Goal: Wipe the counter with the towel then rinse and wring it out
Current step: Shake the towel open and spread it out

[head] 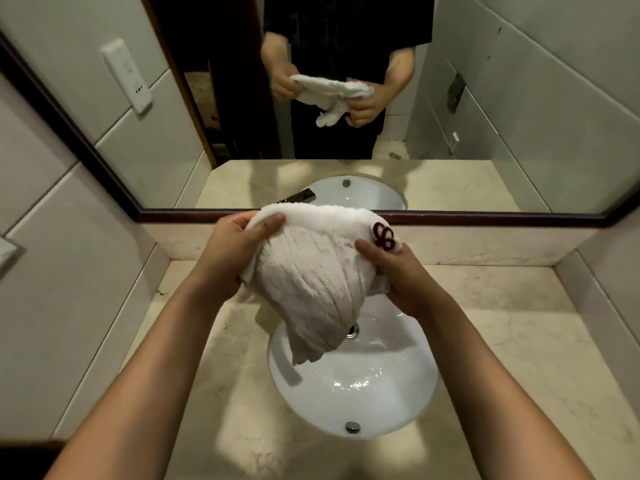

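A white towel (311, 271) with a dark red embroidered logo is bunched up and held above the back of the white oval sink (381, 386). My left hand (230, 256) grips its left side, thumb on top. My right hand (398, 271) grips its right side just under the logo. The towel's lower end hangs down over the basin, hiding most of the drain. The beige marble counter (519, 341) surrounds the sink. The tap is hidden behind the towel.
A dark-framed mirror (346, 98) stands behind the counter and reflects a person holding the towel. Tiled walls close in on the left and right. A white wall socket (126, 76) sits on the left wall. An overflow hole (352, 427) marks the sink's near side.
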The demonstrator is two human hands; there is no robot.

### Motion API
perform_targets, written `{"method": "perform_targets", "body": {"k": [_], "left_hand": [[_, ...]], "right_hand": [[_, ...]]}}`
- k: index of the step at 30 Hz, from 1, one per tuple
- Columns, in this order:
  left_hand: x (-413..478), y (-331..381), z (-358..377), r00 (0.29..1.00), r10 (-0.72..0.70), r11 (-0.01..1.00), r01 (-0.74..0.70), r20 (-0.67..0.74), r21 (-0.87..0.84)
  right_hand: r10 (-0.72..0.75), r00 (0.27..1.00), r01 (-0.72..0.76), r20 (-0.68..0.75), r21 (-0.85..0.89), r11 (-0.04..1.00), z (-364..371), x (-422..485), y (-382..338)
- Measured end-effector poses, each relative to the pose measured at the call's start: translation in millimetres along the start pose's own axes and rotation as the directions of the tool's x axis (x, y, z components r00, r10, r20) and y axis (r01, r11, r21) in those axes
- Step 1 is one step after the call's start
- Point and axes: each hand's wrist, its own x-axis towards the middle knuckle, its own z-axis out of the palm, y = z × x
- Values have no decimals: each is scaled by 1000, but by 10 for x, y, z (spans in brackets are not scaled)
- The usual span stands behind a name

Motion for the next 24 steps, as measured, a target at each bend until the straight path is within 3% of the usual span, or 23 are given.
{"method": "perform_targets", "body": {"k": [2, 4, 7, 9, 13, 16, 18, 24], "left_hand": [[8, -58, -32, 997, -75, 977, 79, 25, -198], [-53, -165, -57, 969, -153, 882, 222, 193, -415], [-147, -428, -59, 928, -157, 764, 331, 339, -554], [-173, -576, -41, 924, -126, 773, 320, 361, -548], [-214, -647, 91, 941, 3, 886, 154, 338, -437], [-219, -611, 170, 970, -87, 897, 174, 226, -405], [-207, -614, 175, 981, -117, 890, 173, 155, -421], [-175, -618, 95, 999, -21, 947, 32, 40, -318]], "right_hand": [[-11, 998, 17, -58, 109, 994, 5, 12, 20], [-48, 995, 64, -89, 183, 981, 40, 34, 9], [-72, 987, 112, -144, 296, 949, 23, 58, -40], [-62, 982, 118, -180, 315, 942, 11, 58, -54], [-56, 960, 143, -274, 308, 941, 46, 28, 1], [-66, 940, 162, -334, 269, 949, 76, -27, 11], [-70, 935, 145, -347, 196, 970, 69, -51, 24], [-111, 919, 50, -379, -168, 985, -48, -22, -36]]}}
